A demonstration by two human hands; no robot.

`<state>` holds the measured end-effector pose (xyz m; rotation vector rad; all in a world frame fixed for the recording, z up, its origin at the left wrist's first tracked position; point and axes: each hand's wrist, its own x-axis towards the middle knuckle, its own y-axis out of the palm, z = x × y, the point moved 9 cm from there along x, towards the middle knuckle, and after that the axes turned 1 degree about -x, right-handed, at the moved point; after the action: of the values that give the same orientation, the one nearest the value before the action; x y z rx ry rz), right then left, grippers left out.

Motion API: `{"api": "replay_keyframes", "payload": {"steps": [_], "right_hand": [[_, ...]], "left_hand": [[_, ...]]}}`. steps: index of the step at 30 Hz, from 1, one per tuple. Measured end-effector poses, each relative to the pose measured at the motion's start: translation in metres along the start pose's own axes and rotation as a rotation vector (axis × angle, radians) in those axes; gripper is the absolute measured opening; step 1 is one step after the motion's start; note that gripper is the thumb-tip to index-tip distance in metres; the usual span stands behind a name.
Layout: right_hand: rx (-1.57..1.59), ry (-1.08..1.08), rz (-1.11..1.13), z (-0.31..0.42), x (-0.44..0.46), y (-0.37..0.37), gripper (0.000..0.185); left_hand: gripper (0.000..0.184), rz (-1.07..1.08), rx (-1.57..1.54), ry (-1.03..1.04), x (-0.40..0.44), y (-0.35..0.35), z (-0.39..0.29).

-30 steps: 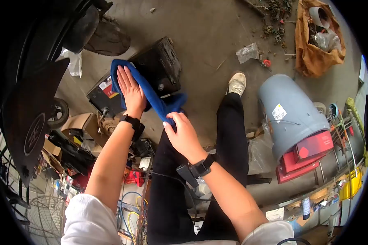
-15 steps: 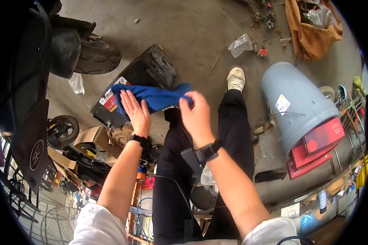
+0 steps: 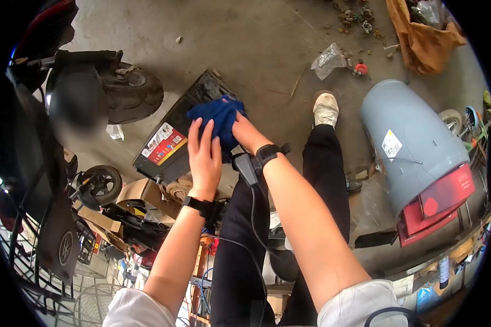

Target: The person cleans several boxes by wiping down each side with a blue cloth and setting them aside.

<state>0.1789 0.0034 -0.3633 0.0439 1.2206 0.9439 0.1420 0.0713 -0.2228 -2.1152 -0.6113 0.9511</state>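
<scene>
A blue cloth point(image 3: 221, 121) is bunched over the dirty far end of a black box point(image 3: 181, 121) on the floor; the box carries a red, white and yellow label point(image 3: 165, 144). My right hand point(image 3: 246, 134) grips the cloth from the right, its fingers partly hidden in the folds. My left hand point(image 3: 205, 161) has its fingers stretched out and apart, with the tips against the cloth's lower left edge.
Left of the box are a dark tyre point(image 3: 130, 95), a small wheel point(image 3: 99, 185) and an open cardboard box point(image 3: 139, 199). On the right lies a grey barrel point(image 3: 412, 139) with red boxes point(image 3: 439, 193) at its mouth. An orange-brown bag point(image 3: 425, 46) stands at the upper right.
The cloth, spread between both hands before, is now bunched up on the box's far end. Both hands moved with it, the left one to the right, and more of the label shows.
</scene>
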Motion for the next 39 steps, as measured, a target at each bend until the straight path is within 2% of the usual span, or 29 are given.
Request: {"api": "replay_keyframes", "payload": {"steps": [1,3,6,8,9,12,16,19,23,24,26,29,32,33,37,38,39], "right_hand": [[-0.053,0.020,-0.089,-0.006,0.007,-0.002,0.056],[0.003,0.052,-0.044,-0.007,0.009,-0.004,0.054],[0.026,0.044,0.049,0.010,0.013,0.001,0.053],[0.020,0.031,0.120,0.027,0.005,0.010,0.052],[-0.058,-0.177,0.101,0.048,-0.002,0.012,0.052],[0.050,-0.003,-0.004,0.034,0.010,0.011,0.053],[-0.156,0.219,-0.106,0.032,0.040,0.002,0.051],[-0.085,0.338,0.169,0.037,0.029,0.008,0.044],[-0.105,0.062,0.022,0.040,0.018,-0.031,0.029],[-0.160,0.059,0.008,0.040,0.013,-0.042,0.028],[-0.063,0.029,-0.105,0.031,0.011,-0.057,0.029],[-0.125,-0.092,-0.287,0.022,0.020,-0.064,0.030],[-0.427,-0.249,-0.739,0.050,0.011,-0.077,0.030],[-0.390,-0.229,-0.715,0.058,0.014,-0.071,0.021],[-0.083,-0.373,-0.061,0.088,0.034,0.003,0.034],[-0.088,-0.132,0.133,0.071,0.030,0.023,0.051],[-0.061,-0.060,0.205,0.058,0.026,0.026,0.056]], "left_hand": [[0.051,0.001,0.009,0.016,-0.006,0.008,0.004],[0.062,0.026,0.013,0.050,-0.020,0.023,0.005],[0.063,0.007,0.225,0.105,-0.027,0.024,0.011],[0.067,-0.013,0.211,0.059,-0.028,0.020,0.017],[0.068,-0.042,0.181,0.027,-0.028,0.016,0.018],[0.074,-0.024,0.160,-0.015,-0.024,0.016,0.026],[0.073,-0.013,0.150,-0.016,-0.016,0.011,0.029],[0.071,-0.016,0.088,-0.033,-0.021,0.008,0.029],[0.066,0.005,0.105,0.008,-0.021,0.007,0.026],[0.064,0.021,0.109,0.017,-0.023,0.007,0.022],[0.058,0.019,0.088,0.047,-0.026,0.006,0.019],[0.055,0.063,0.059,0.063,-0.037,0.009,0.018],[0.053,0.117,0.044,0.122,-0.044,0.013,0.009],[0.054,0.124,0.050,0.105,-0.044,0.013,0.008],[0.056,0.042,0.055,0.047,-0.038,0.005,0.020],[0.056,0.046,0.059,0.042,-0.037,0.007,0.022],[0.057,0.054,0.062,0.040,-0.036,0.009,0.023]]}}
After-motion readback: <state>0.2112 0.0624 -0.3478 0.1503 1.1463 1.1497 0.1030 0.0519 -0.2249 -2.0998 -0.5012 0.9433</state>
